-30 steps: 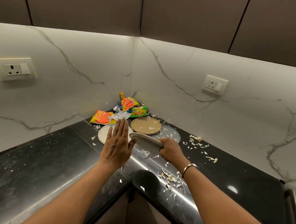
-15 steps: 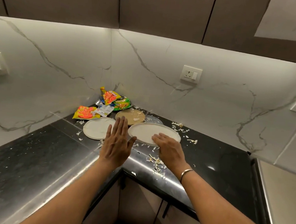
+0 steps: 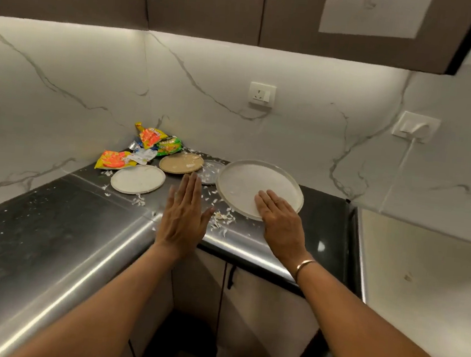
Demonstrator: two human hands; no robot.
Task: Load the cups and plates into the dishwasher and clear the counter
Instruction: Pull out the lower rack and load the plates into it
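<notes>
Big plate (image 3: 253, 180) has swung right, now lifted off the counter (image 3: 327, 217) w/ right hand (image 3: 281, 226) holding its near rim, thumb hidden; left hand (image 3: 183, 216) flat, empty; tan plate (image 3: 180, 163) holds smears.

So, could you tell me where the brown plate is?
Head view: the brown plate lies at the counter corner, just right of the snack wrappers, behind the small white plate.
</notes>
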